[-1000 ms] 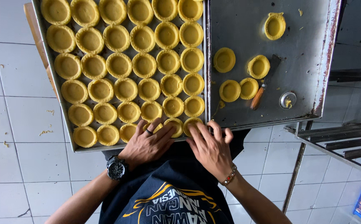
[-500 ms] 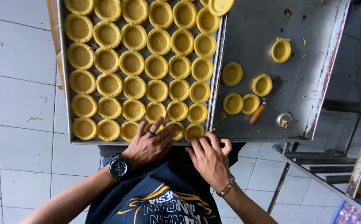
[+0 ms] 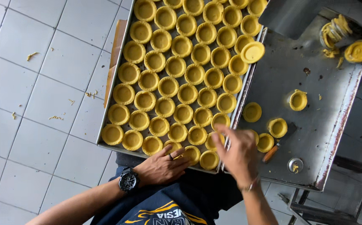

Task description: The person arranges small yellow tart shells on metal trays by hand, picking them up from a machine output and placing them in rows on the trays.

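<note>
The white tiled floor point(image 3: 43, 83) lies to the left of the large rectangular metal baking tray point(image 3: 113, 66), with small yellow dough scraps scattered on it. The tray is the landmark: it is filled in tight staggered rows with round yellow pastry tart shells point(image 3: 176, 79), each pressed into a shallow cup with a raised rim and a smooth hollow centre, none filled. Judged from this layout, lining the tray is nearly complete; the rows appear full up to the near edge, where the last shells sit. Right of the tray stands the grey, scuffed metal desk point(image 3: 326, 108), which carries a few loose shells point(image 3: 277, 127), a single shell set apart point(image 3: 298, 100), a small tool with an orange handle point(image 3: 270, 153) and a small round metal cap point(image 3: 295, 165); these loose shells appear to be what is left to place. One shell point(image 3: 252, 52) rests tilted over the tray's right rim. At the far right corner of the desk is a stack of empty moulds with dough trimmings point(image 3: 335, 31). The left hand point(image 3: 162, 166), wearing a ring and a black wristwatch point(image 3: 127, 181), lies flat at the tray's near edge, fingers spread, its grip holding nothing, fingertips touching the front-row shells. The right hand point(image 3: 237, 152) hovers over the tray's near right corner, blurred; whether its grip holds a shell cannot be told.
</note>
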